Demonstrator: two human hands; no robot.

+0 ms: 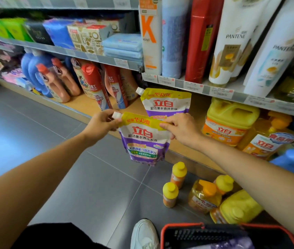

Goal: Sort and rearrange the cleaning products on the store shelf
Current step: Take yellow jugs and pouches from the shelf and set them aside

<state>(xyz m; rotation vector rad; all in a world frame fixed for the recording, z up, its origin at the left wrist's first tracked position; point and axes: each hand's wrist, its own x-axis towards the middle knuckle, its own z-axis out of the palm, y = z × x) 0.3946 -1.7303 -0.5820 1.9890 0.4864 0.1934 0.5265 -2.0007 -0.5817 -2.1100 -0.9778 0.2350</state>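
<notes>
Left hand (103,124) and right hand (183,129) pinch the top corners of a detergent pouch (144,141), held just before the bottom shelf (81,105) where 1 matching pouch (166,103) stands. Yellow bottles (178,172) on the floor (88,177) suggest much sorting remains.

This is a shop aisle, a small supermarket by the look of it. Metal shelves (95,57) run across the upper half of the frame, and printed price tags (193,86) line their front edges. The stock comes in multiples: shampoo bottles (232,42) at the upper right, tissue packs (88,38) at the upper left, detergent bottles (59,83) below them, matching detergent pouches (166,103) in the middle, and yellow jugs (230,119) at the right. A red shopping basket (182,225) shows at the bottom right, above the grey tiled floor (34,123).
</notes>
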